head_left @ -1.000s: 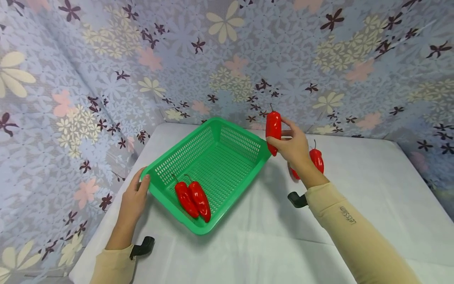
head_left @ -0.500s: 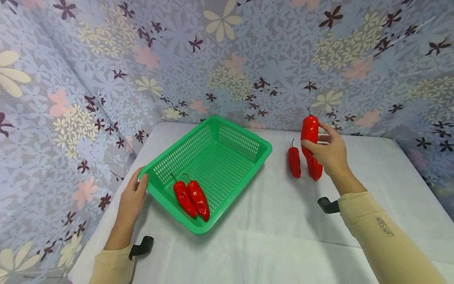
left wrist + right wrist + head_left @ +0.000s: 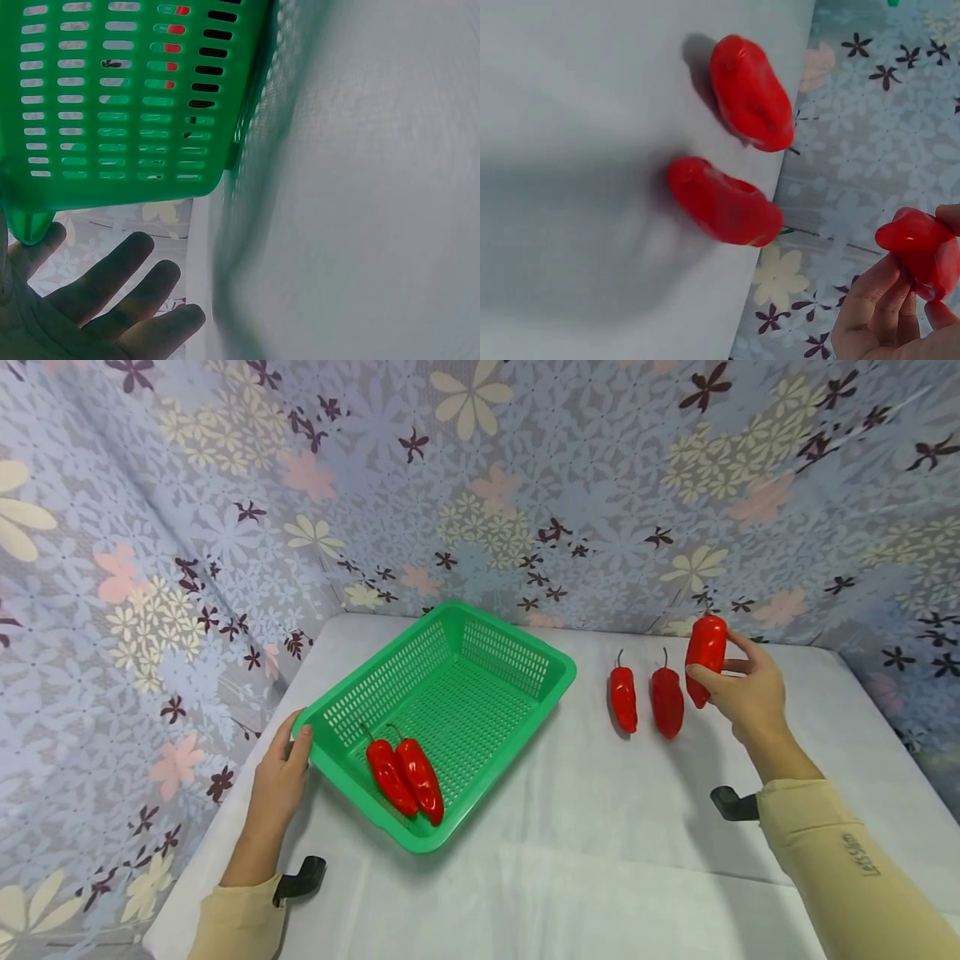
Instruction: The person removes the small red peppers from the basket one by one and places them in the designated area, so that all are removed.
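My right hand holds a red chili pepper upright above the table, thumb on one side and fingers on the other. The right wrist view shows the same pepper between the fingertips. Two more red peppers lie on the cloth to its left, a nearer pepper and a farther pepper. At the near left corner of the green basket, my left hand pinches the rim, with several fingers spread outside in the left wrist view. Inside the basket, two red peppers lie side by side.
A white cloth covers the table. Flower-patterned fabric rises behind the table and on its left side. The perforated basket stands left of the middle, set at an angle.
My right hand has moved right, carrying the pepper away from the basket's right corner and past the two peppers on the cloth, now uncovered. The left hand stays at the rim.
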`<state>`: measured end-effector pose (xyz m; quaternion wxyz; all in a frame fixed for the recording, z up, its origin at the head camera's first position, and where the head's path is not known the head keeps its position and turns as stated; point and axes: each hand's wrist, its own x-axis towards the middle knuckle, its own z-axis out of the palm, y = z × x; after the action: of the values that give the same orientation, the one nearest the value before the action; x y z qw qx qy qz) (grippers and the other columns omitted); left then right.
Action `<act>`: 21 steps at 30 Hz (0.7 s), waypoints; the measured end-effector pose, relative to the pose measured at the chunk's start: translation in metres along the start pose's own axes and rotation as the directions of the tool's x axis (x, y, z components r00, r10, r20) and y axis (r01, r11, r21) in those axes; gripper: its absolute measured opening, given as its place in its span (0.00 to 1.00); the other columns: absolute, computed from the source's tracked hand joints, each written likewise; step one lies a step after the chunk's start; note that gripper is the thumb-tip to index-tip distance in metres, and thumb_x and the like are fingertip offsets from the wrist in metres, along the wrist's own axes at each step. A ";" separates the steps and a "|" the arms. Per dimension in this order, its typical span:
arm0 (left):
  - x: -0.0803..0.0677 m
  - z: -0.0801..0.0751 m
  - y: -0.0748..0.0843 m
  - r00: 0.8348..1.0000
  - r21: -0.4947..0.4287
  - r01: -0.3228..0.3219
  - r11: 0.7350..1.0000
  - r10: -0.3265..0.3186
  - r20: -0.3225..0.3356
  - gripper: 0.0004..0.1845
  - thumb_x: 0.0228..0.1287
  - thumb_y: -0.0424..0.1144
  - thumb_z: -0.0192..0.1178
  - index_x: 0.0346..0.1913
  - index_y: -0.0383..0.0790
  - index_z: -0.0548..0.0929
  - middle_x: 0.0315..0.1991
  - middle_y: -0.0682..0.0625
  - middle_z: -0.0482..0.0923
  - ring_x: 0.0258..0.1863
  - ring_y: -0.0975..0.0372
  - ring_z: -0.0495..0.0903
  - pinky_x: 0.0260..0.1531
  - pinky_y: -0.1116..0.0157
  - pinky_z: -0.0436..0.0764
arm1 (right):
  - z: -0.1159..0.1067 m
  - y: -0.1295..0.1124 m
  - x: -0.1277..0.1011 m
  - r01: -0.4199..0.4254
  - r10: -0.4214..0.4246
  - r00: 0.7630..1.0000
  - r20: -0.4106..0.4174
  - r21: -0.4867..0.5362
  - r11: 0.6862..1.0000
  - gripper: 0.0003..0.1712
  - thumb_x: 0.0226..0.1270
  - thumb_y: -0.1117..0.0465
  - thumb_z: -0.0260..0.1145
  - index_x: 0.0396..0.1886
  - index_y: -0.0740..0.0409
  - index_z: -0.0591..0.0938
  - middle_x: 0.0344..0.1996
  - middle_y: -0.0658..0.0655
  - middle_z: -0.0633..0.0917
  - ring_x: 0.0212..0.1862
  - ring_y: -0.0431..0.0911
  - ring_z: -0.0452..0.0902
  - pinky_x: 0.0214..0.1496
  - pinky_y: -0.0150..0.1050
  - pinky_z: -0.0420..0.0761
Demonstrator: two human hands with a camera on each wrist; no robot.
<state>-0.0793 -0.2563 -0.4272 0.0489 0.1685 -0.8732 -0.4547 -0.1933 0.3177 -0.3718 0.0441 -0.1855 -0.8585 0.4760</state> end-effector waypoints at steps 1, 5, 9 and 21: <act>0.000 0.000 0.000 1.000 -0.004 -0.001 1.000 0.001 0.000 0.35 0.74 0.69 0.40 0.78 0.61 0.62 0.63 0.34 0.74 0.59 0.42 0.73 0.55 0.40 0.68 | -0.001 0.001 0.001 -0.008 0.008 1.000 -0.002 0.000 1.000 0.50 0.70 0.47 0.68 0.83 0.43 0.50 0.72 0.70 0.63 0.68 0.66 0.61 0.55 0.57 0.77; 0.000 0.000 -0.001 1.000 -0.010 0.001 1.000 -0.001 -0.001 0.35 0.74 0.69 0.41 0.77 0.60 0.62 0.64 0.34 0.74 0.62 0.41 0.71 0.57 0.38 0.66 | -0.001 0.007 0.003 -0.042 0.042 0.999 -0.007 -0.004 0.999 0.50 0.71 0.48 0.67 0.83 0.43 0.49 0.73 0.70 0.61 0.69 0.66 0.60 0.56 0.59 0.76; 0.001 0.000 -0.002 1.000 -0.004 0.002 1.000 -0.002 -0.006 0.34 0.74 0.69 0.41 0.77 0.60 0.63 0.64 0.34 0.74 0.62 0.41 0.72 0.57 0.38 0.67 | -0.002 0.016 0.005 -0.073 0.072 0.997 -0.005 -0.016 0.997 0.50 0.71 0.47 0.66 0.83 0.44 0.48 0.73 0.70 0.60 0.70 0.67 0.60 0.58 0.60 0.75; 0.002 0.000 0.000 1.000 -0.006 0.001 1.000 -0.001 -0.003 0.33 0.75 0.68 0.40 0.77 0.60 0.63 0.64 0.34 0.73 0.61 0.42 0.72 0.57 0.38 0.67 | -0.006 0.050 0.015 -0.198 0.201 0.979 0.032 -0.088 0.976 0.50 0.72 0.50 0.65 0.83 0.49 0.47 0.72 0.75 0.61 0.69 0.70 0.59 0.59 0.63 0.73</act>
<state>-0.0809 -0.2570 -0.4273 0.0505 0.1696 -0.8717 -0.4571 -0.1922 0.3521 -0.4115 -0.0290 -0.2628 -0.8555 0.4451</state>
